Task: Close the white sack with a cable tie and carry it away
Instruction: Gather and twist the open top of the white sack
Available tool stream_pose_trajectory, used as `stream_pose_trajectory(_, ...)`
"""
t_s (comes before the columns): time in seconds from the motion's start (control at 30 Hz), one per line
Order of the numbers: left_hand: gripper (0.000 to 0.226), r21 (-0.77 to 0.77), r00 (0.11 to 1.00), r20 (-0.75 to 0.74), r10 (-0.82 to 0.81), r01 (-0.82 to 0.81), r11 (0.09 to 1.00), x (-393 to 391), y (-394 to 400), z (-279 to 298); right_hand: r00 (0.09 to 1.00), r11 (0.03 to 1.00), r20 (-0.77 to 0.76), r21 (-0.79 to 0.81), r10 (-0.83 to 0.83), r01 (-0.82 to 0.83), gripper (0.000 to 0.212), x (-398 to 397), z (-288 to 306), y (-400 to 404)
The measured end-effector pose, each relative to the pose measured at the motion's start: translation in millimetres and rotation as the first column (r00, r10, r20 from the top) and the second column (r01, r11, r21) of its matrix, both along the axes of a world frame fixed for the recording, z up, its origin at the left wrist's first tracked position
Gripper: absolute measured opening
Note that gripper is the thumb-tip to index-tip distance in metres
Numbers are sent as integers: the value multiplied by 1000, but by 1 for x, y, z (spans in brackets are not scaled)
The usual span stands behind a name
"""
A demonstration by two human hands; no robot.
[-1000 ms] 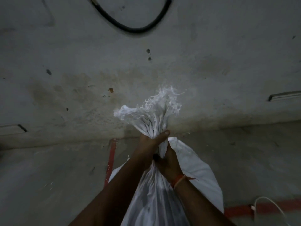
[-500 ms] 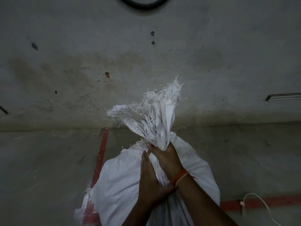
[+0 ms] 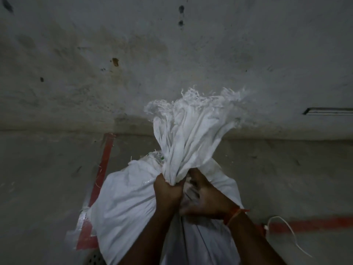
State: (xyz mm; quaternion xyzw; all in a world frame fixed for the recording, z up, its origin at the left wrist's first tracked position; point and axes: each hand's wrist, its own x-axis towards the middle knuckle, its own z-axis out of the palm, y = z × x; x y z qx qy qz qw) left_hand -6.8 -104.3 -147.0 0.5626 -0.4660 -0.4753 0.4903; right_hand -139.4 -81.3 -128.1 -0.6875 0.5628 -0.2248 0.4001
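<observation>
A full white woven sack [image 3: 129,203] stands on the concrete floor in front of me. Its frayed mouth [image 3: 189,127] is bunched into a neck that fans out upward. My left hand [image 3: 167,194] grips the neck from the left, fingers curled round the gathered cloth. My right hand [image 3: 206,197], with an orange thread at the wrist, grips the neck just beside it from the right. A thin white cable tie [image 3: 286,234] lies loose on the floor at the lower right. I cannot tell whether a tie is around the neck.
A stained concrete wall [image 3: 172,54] rises close behind the sack. Red tape lines [image 3: 104,165] run along the floor left of the sack and at the right [image 3: 313,224]. A perforated drain cover [image 3: 95,259] shows at the bottom edge.
The view has dropped and drawn closer to the sack. My left hand has moved up to the neck beside my right hand, and the frayed mouth has swung rightward.
</observation>
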Motion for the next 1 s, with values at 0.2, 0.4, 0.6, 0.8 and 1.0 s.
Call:
stream_pose_trajectory(0.2,32,173,972,-222,71,-32,984,-5,-12,4,951,956,-281,-289,-130,46,110,30,-36,-1)
stream_pose_trajectory(0.4,108,290,962,-274,10,72,954,2,-20,-10,811,887,-427,-402,-400,226,78,53,-62,-13)
stream_pose_trajectory(0.6,94,268,972,-218,-90,148,952,1,-28,-14,881,914,-290,-278,-374,296,72,49,-52,-20)
stream_pose_trajectory(0.8,93,313,976,-92,-195,214,925,7,-30,-22,829,837,-115,-102,-547,538,52,49,-57,-34)
stream_pose_trajectory(1.0,93,281,964,-142,-226,258,924,11,-22,-35,852,899,-293,-80,-434,430,49,55,-59,-41)
